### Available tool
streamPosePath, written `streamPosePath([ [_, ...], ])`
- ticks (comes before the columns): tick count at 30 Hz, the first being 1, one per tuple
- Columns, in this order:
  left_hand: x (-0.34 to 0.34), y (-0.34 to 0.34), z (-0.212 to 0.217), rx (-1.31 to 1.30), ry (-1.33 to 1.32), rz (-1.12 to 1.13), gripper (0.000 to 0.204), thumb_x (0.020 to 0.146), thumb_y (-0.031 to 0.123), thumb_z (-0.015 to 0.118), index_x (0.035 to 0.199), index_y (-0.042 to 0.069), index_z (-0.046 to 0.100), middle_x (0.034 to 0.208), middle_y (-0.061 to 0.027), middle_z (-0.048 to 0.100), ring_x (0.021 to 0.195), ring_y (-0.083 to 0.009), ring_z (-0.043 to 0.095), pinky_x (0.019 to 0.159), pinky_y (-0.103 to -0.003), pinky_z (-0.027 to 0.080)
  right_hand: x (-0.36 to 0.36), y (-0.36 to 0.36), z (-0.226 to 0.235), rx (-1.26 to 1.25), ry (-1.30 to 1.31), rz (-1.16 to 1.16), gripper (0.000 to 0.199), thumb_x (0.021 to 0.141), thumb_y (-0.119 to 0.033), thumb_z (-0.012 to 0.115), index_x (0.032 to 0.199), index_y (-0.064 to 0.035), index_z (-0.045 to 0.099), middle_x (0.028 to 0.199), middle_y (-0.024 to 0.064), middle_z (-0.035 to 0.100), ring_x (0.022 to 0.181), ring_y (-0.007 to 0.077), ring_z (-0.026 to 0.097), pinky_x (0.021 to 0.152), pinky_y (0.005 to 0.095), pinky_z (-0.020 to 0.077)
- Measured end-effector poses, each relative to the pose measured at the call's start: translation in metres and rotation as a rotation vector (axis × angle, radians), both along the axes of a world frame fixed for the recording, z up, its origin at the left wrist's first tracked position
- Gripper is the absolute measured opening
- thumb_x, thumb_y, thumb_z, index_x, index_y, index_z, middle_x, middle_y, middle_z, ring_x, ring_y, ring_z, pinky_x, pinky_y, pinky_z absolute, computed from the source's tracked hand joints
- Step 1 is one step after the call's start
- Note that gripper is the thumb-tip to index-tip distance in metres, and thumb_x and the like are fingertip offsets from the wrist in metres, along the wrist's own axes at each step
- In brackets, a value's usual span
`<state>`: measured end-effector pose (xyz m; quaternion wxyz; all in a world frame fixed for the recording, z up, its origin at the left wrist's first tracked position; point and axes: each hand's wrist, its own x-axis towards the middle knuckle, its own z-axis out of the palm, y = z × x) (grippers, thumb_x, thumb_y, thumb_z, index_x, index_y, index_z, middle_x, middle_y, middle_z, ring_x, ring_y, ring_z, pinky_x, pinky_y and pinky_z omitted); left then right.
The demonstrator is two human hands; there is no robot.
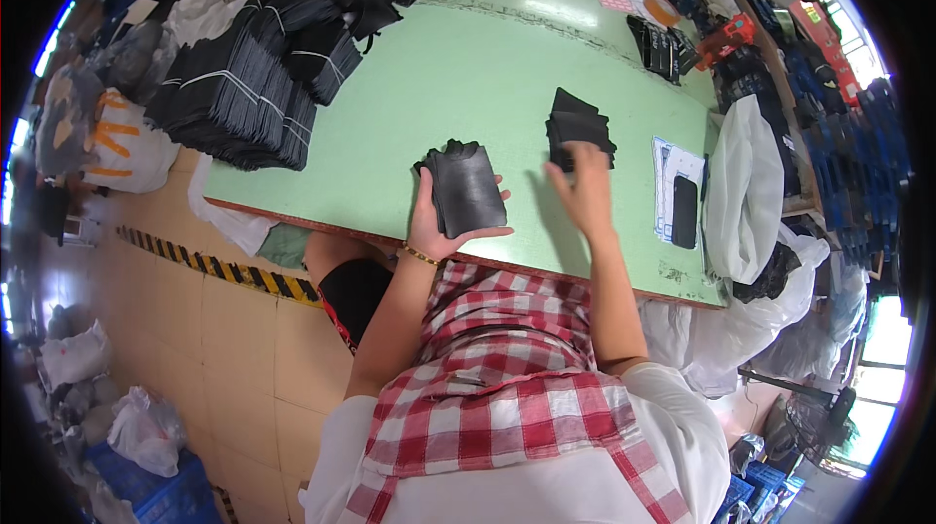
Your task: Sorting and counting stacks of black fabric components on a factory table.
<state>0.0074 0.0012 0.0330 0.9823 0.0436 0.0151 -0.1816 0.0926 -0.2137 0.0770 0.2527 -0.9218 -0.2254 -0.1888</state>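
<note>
My left hand [441, 225] holds a small stack of black leather-like pieces [468, 190] near the table's front edge, palm under it and thumb along its side. The top piece is smooth with a slight sheen. To the right, my right hand [585, 188] hovers over or touches the near end of a loose pile of similar black pieces [577, 122]. Its fingers are somewhat blurred, and I cannot make out whether a piece is between them. The pile lies fanned out unevenly on the green tabletop [390, 124].
Large bundles of black pieces [229, 90] tied with white string stand at the left. A phone [685, 212] lies on white papers [663, 188] at the right, beside a white plastic bag [746, 193]. A tape roll [662, 7] and a red tape dispenser [726, 41] sit farther back.
</note>
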Motion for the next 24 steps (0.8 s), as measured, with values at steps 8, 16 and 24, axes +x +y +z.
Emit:
streamPosePath([
  [8,0.001,0.001,-0.006,0.012,0.007,-0.029,0.081,0.084,0.071,0.036,0.141,0.014,0.031,0.135,-0.0207,0.041,0.125,-0.0426,0.039,0.095,-0.074,0.028,0.063,-0.072,-0.037,-0.002,0.300,-0.485,0.065,0.072,-0.052,0.072,0.101,0.0044,0.054,0.101,0.0220,0.052,0.093,0.0365,0.054,0.080,0.0421,0.0458],
  [16,0.002,0.000,-0.009,0.002,0.025,-0.012,0.082,0.084,0.071,0.037,0.142,0.014,0.030,0.137,-0.0215,0.039,0.127,-0.0440,0.035,0.098,-0.072,0.027,0.075,-0.060,-0.044,0.006,0.040,-0.343,0.041,0.074,-0.032,0.076,0.096,-0.0013,0.060,0.096,0.0128,0.060,0.086,0.0309,0.057,0.074,0.0414,0.0455],
  [24,0.003,-0.002,-0.008,-0.001,0.012,-0.013,0.083,0.083,0.072,0.037,0.142,0.015,0.029,0.139,-0.0223,0.037,0.129,-0.0456,0.032,0.098,-0.072,0.026,0.068,-0.059,-0.034,0.364,0.023,-0.277,0.018,0.084,-0.015,0.065,0.095,-0.0012,0.067,0.074,0.0080,0.063,0.067,0.0169,0.058,0.063,0.0297,0.0454],
])
